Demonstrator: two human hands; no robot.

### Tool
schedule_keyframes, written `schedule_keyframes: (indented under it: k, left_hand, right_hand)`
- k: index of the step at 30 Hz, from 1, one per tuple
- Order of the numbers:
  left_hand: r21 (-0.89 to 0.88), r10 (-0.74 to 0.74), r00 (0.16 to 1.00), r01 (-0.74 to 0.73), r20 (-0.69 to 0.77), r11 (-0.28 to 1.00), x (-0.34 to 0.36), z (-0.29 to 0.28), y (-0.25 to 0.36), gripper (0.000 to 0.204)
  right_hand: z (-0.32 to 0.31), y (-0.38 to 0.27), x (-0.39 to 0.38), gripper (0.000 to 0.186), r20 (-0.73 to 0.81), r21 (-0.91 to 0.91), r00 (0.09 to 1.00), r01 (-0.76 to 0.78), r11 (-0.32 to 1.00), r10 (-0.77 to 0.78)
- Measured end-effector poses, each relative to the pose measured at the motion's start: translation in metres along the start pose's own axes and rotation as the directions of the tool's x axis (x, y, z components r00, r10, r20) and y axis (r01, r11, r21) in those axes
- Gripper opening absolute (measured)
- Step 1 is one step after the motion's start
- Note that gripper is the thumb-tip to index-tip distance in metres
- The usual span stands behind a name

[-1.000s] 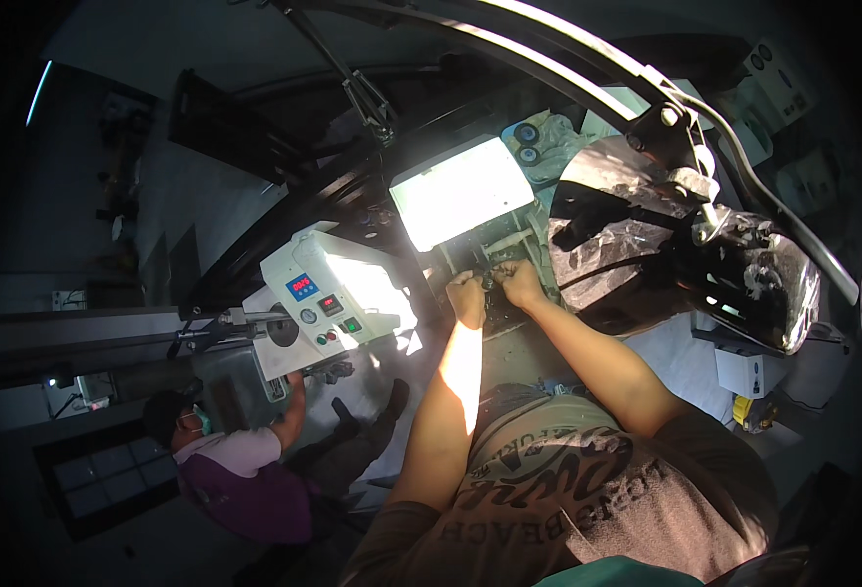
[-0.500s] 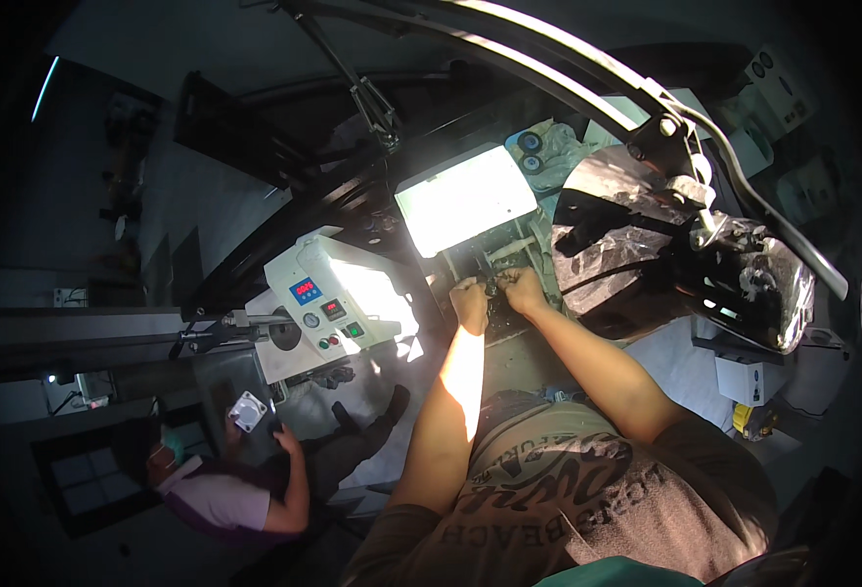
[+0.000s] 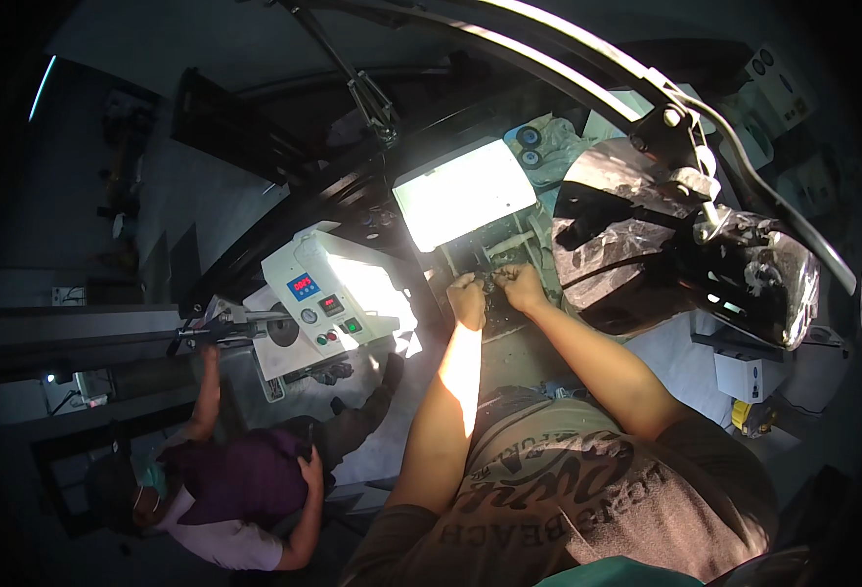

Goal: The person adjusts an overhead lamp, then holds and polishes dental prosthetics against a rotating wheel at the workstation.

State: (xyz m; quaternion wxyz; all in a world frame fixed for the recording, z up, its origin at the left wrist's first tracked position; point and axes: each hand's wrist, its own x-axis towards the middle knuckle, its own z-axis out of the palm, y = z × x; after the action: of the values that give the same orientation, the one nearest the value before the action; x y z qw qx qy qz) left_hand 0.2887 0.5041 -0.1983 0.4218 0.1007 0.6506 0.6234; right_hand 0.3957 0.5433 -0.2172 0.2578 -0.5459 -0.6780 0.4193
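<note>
Now both fists, left hand and right hand, close on dark material. Gripped together beneath the bright panel, probably for light.

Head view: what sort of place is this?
Probably a workshop or factory floor. A white control box with red displays and buttons stands by a machine where both hands work, and plastic-wrapped equipment sits to the right.
</note>
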Motion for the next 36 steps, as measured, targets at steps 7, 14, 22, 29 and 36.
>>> schedule_keyframes:
  k: [7, 14, 22, 29, 36]
  left_hand:
    - [0.09, -0.142, 0.988, 0.136, 0.066, 0.987, 0.001, 0.007, 0.012, 0.015]
    - [0.06, -0.142, 0.985, 0.136, 0.099, 0.989, 0.0, 0.011, 0.014, 0.017]
    - [0.063, 0.132, 0.979, -0.143, 0.152, 0.988, -0.012, -0.005, -0.005, 0.021]
    - [-0.005, 0.146, 0.981, -0.146, 0.129, 0.989, -0.013, 0.004, -0.009, 0.022]
    - [0.034, -0.047, 0.999, 0.048, -0.028, 0.998, -0.007, 0.018, 0.0, 0.021]
  right_hand:
    - [-0.005, 0.004, 0.003, 0.011, -0.068, 0.036, 0.992, -0.102, 0.994, 0.105]
    - [-0.01, -0.001, 0.001, 0.01, -0.069, 0.087, 0.996, -0.048, 0.995, 0.055]
    - [-0.025, -0.027, -0.014, 0.01, 0.023, 0.241, 1.0, -0.027, 0.97, 0.022]
    - [-0.027, -0.025, -0.012, 0.012, 0.052, 0.39, 0.997, -0.07, 0.918, 0.054]
    - [-0.027, -0.021, -0.003, 0.011, 0.03, 0.196, 0.996, -0.091, 0.976, 0.087]
